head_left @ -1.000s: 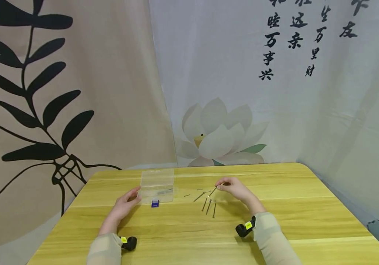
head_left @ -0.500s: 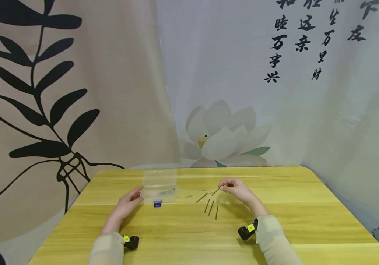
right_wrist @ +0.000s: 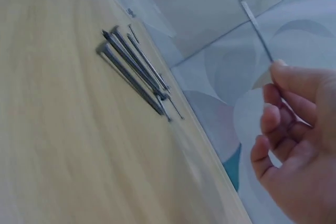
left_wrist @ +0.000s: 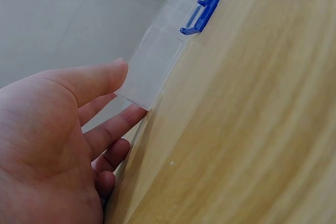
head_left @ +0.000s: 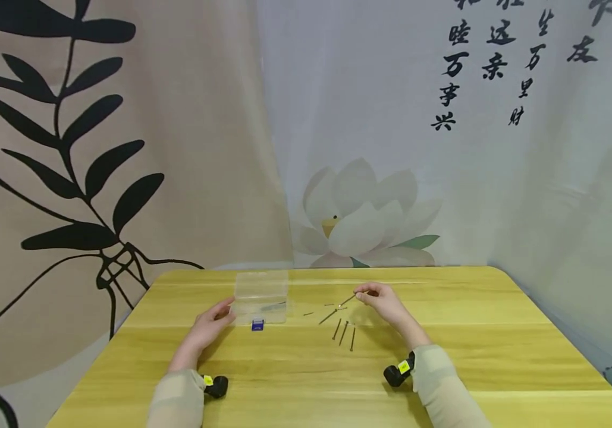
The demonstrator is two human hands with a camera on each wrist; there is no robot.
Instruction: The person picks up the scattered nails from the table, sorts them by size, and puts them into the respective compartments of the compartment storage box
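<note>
Lifted a little since the earlier head frames, the nail (head_left: 346, 300) now hangs clear of the table (head_left: 498, 356), pinched at one end between thumb and fingertips of the right hand (head_left: 380, 302); the other fingers are curled loosely. Its long axis runs from the pinch out toward the person's left and slightly down, the free end pointing at the clear plastic box (head_left: 260, 296). In the right wrist view the nail (right_wrist: 257, 24) stands up out of the fingertips (right_wrist: 281, 74), well above the wood.

Below and just to the left of that hand, the other nails (head_left: 342, 331) lie loose on the table, three roughly parallel and one slanted, with some shorter bits nearer the box; the wrist view shows them bunched close (right_wrist: 134, 69).

The box lies well apart to the left of the held nail. The left hand (head_left: 210, 326) is much nearer to it: thumb and fingers lie fairly straight against the box's near left corner (left_wrist: 149, 64), touching rather than gripping. The blue latch (left_wrist: 201, 16) sits on its front edge, flipped down.

Printed fabric hangs behind the table.
</note>
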